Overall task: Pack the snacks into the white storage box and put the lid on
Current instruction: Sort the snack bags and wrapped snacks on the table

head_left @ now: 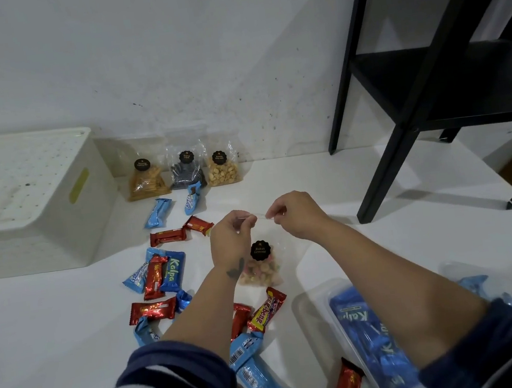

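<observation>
The clear biscuit bag (261,265) hangs above the white floor (40,330), its top edge pinched by the left hand (230,239) and the right hand (295,213). Wrapped snack bars (161,273) lie scattered around it. The white storage box (25,201) stands far left with its lid on, beside three more snack bags (186,169) at the wall.

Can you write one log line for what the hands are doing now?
left hand: pinches clear biscuit bag top | right hand: pinches same | white storage box: lid on

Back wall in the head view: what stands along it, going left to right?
White box → bag of golden sticks → bag of dark snacks → bag of pale nuts → black shelf.
</observation>
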